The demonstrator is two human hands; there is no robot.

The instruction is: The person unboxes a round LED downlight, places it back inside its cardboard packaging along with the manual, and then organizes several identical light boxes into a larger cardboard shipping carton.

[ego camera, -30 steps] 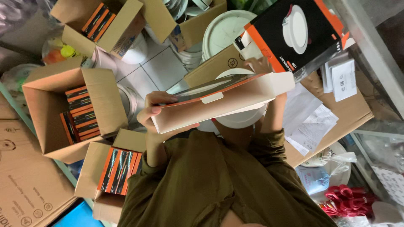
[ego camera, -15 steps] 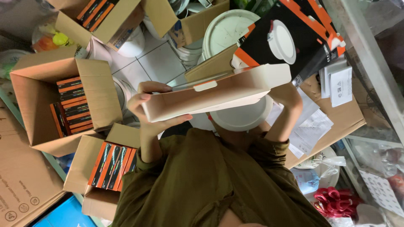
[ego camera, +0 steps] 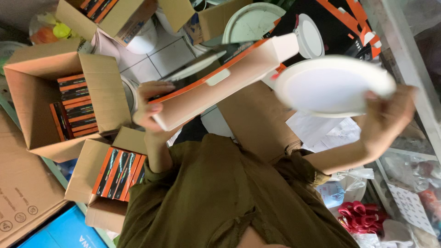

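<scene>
The person's right hand (ego camera: 386,121) holds a round white disc (ego camera: 333,85), flat and smooth-faced, by its edge, fingers (ego camera: 373,97) grasping the rim; it is blurred, tilted a little, and sits just beside the open end of the box (ego camera: 216,85). That box is long and shallow, pale inside with an orange edge, its flap (ego camera: 195,69) standing open. The left hand (ego camera: 149,105) grips the box's other end, fingers (ego camera: 158,87) curled over the rim and thumb underneath.

To the person's left a large carton (ego camera: 98,87) stands open, holding stacked black-and-orange packs (ego camera: 76,108) packed on edge. Nearer the body a smaller carton (ego camera: 89,172) holds a row of the same packs (ego camera: 119,172). Another carton (ego camera: 98,20) at the top of the view also shows such packs along one side. Ahead of the box lies a white plate-like disc (ego camera: 252,20), and beside it a black-and-orange pack printed with a white round lamp (ego camera: 335,32).

Below all this is a floor of pale tiles (ego camera: 158,57), much covered by flattened cardboard (ego camera: 257,119) and loose papers (ego camera: 321,131). A blue sheet (ego camera: 59,232) lies near the lower corner. On the person's right are a glass-fronted case (ego camera: 404,55) with small goods inside, a plastic bag (ego camera: 344,188), and a red bundle (ego camera: 360,213) I cannot make out. The person wears an olive sleeve (ego camera: 216,197).
</scene>
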